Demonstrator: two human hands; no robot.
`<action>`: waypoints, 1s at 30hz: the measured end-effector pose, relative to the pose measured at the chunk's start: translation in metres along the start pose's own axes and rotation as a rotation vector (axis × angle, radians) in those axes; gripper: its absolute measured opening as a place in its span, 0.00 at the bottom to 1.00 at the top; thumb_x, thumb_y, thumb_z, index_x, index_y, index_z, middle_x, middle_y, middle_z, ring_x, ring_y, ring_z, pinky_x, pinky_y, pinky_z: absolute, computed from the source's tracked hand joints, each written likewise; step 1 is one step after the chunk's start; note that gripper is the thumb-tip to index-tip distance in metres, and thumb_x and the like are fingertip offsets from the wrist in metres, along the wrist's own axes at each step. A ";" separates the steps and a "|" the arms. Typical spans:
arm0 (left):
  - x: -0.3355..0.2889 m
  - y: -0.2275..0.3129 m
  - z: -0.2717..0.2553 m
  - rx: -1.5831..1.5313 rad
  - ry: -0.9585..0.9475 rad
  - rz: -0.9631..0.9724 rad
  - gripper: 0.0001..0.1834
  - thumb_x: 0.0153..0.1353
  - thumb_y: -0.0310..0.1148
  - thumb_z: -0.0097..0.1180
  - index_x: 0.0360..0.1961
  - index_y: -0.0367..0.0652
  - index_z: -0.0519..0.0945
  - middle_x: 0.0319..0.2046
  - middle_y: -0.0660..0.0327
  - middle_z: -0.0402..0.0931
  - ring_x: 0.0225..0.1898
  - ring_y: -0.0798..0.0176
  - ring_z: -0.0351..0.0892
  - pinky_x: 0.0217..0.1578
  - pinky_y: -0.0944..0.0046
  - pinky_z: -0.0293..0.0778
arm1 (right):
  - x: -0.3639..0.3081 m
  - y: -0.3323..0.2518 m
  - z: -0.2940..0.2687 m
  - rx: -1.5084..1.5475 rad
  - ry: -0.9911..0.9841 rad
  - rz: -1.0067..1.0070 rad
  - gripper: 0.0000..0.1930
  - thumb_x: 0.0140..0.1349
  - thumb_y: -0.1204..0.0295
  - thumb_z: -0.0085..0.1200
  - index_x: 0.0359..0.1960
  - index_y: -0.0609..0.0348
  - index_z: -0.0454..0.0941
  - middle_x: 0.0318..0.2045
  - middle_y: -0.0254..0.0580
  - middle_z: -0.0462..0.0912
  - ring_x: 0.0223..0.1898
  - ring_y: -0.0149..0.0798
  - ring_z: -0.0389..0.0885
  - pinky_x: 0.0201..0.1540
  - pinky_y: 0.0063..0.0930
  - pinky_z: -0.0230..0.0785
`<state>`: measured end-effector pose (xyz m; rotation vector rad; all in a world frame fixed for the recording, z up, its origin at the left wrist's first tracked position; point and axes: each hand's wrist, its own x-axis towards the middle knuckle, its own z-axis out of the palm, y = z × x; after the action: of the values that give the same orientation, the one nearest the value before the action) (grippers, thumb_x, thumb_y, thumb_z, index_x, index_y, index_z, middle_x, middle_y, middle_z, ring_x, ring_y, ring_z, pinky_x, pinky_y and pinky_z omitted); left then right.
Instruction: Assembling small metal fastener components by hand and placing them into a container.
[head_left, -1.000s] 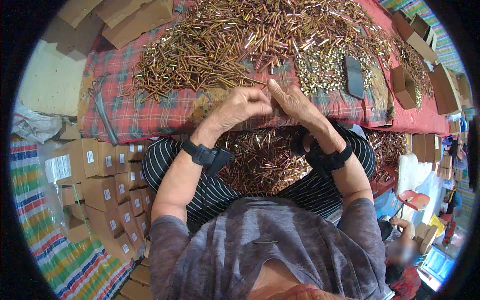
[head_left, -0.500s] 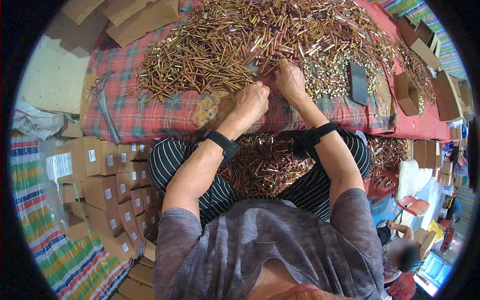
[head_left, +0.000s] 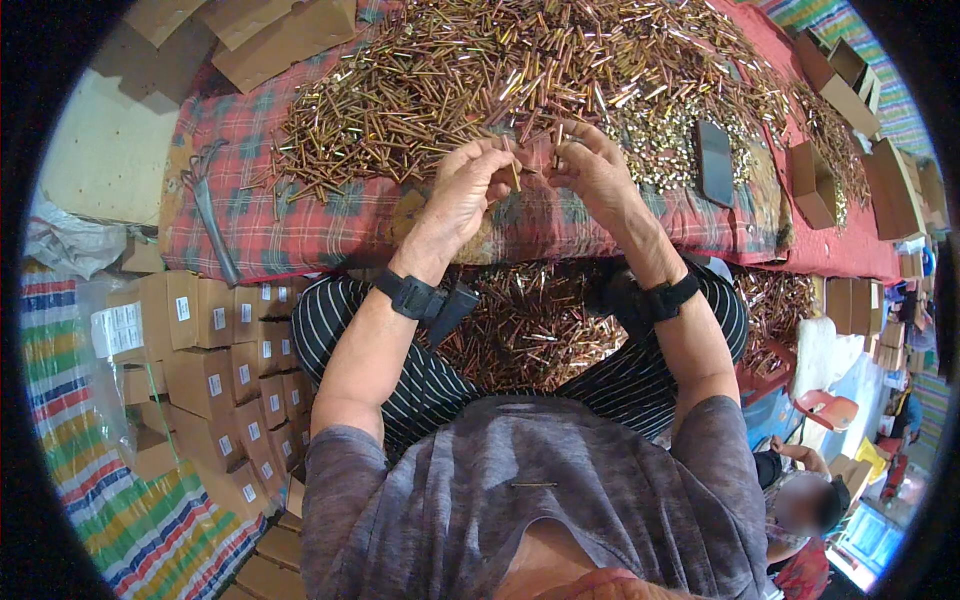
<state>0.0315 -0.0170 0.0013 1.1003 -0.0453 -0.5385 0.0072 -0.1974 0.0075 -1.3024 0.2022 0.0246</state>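
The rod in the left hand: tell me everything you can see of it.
The rod is slim, straight and metallic-looking, golden to coppery with a shine. The left hand pinches it between thumb and fingers, which hide part of its length; both ends stick out. In the picture it runs nearly up and down, its upper end leaning slightly left. It is held over the plaid cloth, near the edge of the rod pile. Its end details are too small to tell.

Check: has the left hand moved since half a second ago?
Yes: the left hand has shifted left, farther from the dark phone.
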 end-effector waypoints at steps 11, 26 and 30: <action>-0.005 0.010 -0.002 -0.225 0.097 0.176 0.06 0.55 0.24 0.54 0.33 0.39 0.71 0.31 0.59 0.75 0.33 0.63 0.78 0.35 0.69 0.77 | -0.026 -0.007 0.014 -0.190 -0.090 -0.156 0.14 0.58 0.77 0.48 0.47 0.63 0.68 0.32 0.36 0.76 0.32 0.27 0.74 0.34 0.20 0.71; -0.005 0.013 0.000 -0.116 0.106 0.326 0.07 0.55 0.23 0.53 0.34 0.36 0.69 0.31 0.57 0.75 0.32 0.65 0.78 0.36 0.68 0.78 | -0.034 -0.006 0.022 -0.984 0.099 -0.667 0.08 0.53 0.77 0.52 0.36 0.55 0.75 0.29 0.42 0.77 0.28 0.45 0.76 0.30 0.34 0.69; -0.012 0.016 0.006 0.186 0.087 0.424 0.05 0.57 0.24 0.53 0.34 0.36 0.71 0.30 0.59 0.75 0.32 0.67 0.78 0.36 0.70 0.78 | -0.036 -0.008 0.021 -1.166 0.141 -0.776 0.09 0.52 0.78 0.49 0.35 0.53 0.75 0.27 0.41 0.75 0.31 0.47 0.74 0.33 0.37 0.68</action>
<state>0.0253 -0.0115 0.0204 1.2515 -0.2508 -0.1062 -0.0241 -0.1759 0.0260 -2.4691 -0.2670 -0.7043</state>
